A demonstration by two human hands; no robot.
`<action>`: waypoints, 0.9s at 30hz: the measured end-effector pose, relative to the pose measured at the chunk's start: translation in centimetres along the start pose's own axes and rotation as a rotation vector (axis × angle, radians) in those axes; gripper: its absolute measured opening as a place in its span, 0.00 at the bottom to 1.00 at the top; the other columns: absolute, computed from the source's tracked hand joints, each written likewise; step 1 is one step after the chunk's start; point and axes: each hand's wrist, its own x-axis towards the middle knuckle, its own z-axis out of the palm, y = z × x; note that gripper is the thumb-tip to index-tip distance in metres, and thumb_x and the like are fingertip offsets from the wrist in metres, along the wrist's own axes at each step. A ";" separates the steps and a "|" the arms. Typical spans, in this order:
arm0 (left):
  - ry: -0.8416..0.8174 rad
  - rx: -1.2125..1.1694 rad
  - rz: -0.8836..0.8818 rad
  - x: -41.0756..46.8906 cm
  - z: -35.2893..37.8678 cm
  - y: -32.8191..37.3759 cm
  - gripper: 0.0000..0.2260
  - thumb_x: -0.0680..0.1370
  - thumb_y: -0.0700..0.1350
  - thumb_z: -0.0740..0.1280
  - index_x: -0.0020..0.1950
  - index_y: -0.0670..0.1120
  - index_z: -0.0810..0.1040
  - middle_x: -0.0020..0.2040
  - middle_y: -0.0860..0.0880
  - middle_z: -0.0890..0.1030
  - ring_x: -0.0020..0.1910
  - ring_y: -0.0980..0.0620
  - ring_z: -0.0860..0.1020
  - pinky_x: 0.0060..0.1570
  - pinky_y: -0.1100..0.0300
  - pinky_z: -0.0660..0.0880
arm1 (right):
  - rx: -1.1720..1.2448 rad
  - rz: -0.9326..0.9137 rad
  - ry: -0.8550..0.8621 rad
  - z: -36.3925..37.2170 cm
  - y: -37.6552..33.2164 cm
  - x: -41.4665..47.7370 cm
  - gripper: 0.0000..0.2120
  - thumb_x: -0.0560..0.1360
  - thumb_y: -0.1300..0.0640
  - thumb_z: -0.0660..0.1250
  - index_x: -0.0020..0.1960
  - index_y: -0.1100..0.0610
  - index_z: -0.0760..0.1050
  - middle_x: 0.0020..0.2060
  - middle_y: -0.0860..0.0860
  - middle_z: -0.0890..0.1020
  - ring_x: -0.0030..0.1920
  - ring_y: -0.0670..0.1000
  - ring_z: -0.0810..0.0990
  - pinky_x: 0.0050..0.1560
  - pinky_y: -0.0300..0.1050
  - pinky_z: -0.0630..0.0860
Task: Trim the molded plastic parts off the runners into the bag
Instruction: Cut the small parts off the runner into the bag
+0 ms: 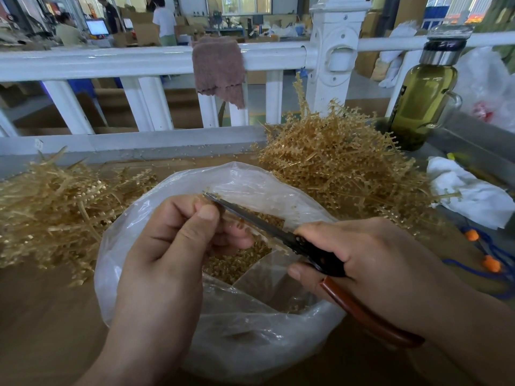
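A clear plastic bag (178,190) stands open in front of me with several small tan molded parts (237,263) inside. Over its mouth my left hand (178,240) pinches a short tan runner piece between thumb and fingers; the piece is mostly hidden. My right hand (370,260) grips scissors (267,227) with brown handles. The blades look nearly closed, and their tip sits right at my left fingertips. A tall heap of tan runners with parts (342,165) lies at the back right. A flatter heap of tan runners (53,207) lies at the left.
A white railing (125,61) runs along the far edge with a brown cloth (220,65) draped over it. An olive glass bottle (423,98), a white rag (471,190) and a blue cord with orange beads (485,254) sit at the right. People work in the background.
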 end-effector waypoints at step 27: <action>0.047 0.004 -0.036 -0.4 0.3 0.3 0.09 0.79 0.45 0.63 0.42 0.49 0.81 0.39 0.40 0.85 0.38 0.41 0.84 0.40 0.58 0.80 | -0.013 -0.002 -0.011 0.3 0.1 0.0 0.16 0.77 0.37 0.56 0.42 0.47 0.74 0.29 0.42 0.72 0.29 0.43 0.71 0.30 0.36 0.65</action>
